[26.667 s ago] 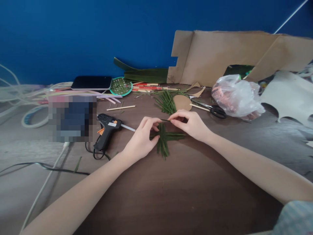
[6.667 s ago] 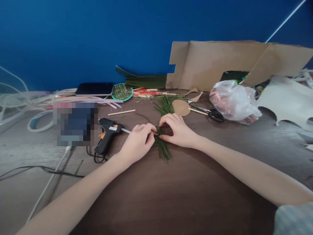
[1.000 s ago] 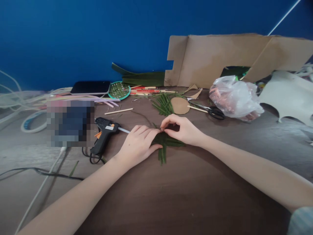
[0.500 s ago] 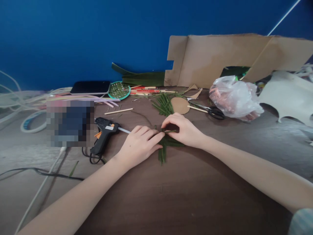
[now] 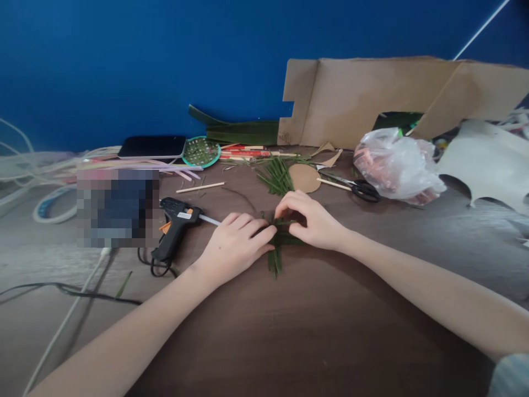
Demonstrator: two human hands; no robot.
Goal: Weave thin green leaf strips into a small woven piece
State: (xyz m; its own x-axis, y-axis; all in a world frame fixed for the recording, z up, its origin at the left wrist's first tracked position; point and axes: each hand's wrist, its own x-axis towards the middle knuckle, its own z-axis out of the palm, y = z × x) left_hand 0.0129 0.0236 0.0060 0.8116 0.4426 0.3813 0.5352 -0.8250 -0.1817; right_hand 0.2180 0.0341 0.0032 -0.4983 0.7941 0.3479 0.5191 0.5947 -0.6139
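A small crossed arrangement of narrow green leaf strips (image 5: 275,262) lies on the brown table in front of me, partly hidden beneath my fingers. My left hand (image 5: 237,245) rests over its left side, with its index finger and thumb holding the strips down. From the right, my right hand (image 5: 309,220) reaches in with bent index finger and thumb around a thin leaf strip (image 5: 285,223). Just beyond the hands lies a bundle of cut leaf strips (image 5: 276,176), next to a round brown cardboard disc (image 5: 305,178).
A black glue gun (image 5: 177,223) lies left of my hands, its cord underneath. Scissors (image 5: 363,190) and a plastic bag (image 5: 399,165) are at the right. Behind stand a folded cardboard sheet (image 5: 343,99), a phone (image 5: 152,147) and a teal-rimmed round piece (image 5: 201,153).
The right thumb and index finger have shifted slightly at the leaf strip, with the thumb a little lower and farther right. My left hand stays nearly still on the strips.
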